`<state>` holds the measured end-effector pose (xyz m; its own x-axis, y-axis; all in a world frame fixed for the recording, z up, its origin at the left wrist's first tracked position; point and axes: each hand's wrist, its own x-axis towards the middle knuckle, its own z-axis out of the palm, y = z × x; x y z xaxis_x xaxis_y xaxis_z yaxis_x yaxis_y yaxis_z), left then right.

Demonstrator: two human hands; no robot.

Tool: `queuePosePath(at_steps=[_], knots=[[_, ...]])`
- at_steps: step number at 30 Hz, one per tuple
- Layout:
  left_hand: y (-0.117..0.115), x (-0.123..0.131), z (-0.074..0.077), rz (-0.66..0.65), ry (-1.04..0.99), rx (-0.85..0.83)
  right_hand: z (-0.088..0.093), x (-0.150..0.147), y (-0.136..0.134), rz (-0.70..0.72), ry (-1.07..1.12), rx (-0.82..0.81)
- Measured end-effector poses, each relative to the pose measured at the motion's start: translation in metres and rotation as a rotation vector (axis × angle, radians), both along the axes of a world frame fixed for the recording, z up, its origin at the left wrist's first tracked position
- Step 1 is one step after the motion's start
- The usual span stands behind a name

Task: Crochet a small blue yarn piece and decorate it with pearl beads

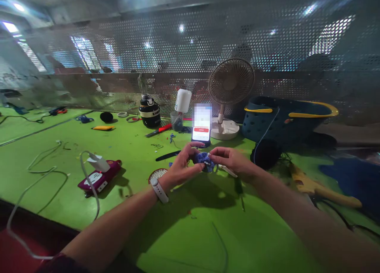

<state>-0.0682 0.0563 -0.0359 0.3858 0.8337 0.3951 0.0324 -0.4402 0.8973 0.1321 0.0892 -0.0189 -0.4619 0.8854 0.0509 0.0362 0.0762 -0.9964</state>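
A small blue-purple crocheted yarn piece (204, 160) is held above the green table, with a few shiny beads showing on it. My left hand (187, 162) grips it from the left, thumb in front and fingers behind. My right hand (228, 158) is closed in a pinch at its upper right edge. A tiny pale thing shows at those fingertips, too small to name. Below my left hand stands a round red-rimmed dish of white beads (157, 174), partly hidden by the wrist. Just behind the hands a lit phone (202, 126) stands upright.
A fan (224, 128), a black bottle (150, 116) and a dark blue basket with yellow handles (267, 122) stand behind. Left lies a magenta power strip (109, 174) with a white charger and cable. A dark-handled tool (239, 188) and yellow-handled pliers (323, 189) lie right.
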Motion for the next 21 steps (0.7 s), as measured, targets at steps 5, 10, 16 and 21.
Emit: queuePosePath(at_steps=[5, 10, 16, 21], knots=[[0.004, -0.003, -0.002, -0.005, -0.001, -0.037, 0.008, 0.001, -0.001, -0.041, -0.052, 0.058], [0.005, -0.002, 0.0, -0.043, 0.03, -0.062, 0.011, -0.001, -0.002, -0.057, -0.112, 0.098], [0.004, 0.001, 0.001, -0.002, 0.133, -0.082, 0.008, -0.004, -0.013, -0.194, -0.379, 0.574], [0.007, 0.003, -0.002, -0.056, 0.047, -0.197, 0.007, -0.007, -0.019, -0.2, -0.523, 0.773]])
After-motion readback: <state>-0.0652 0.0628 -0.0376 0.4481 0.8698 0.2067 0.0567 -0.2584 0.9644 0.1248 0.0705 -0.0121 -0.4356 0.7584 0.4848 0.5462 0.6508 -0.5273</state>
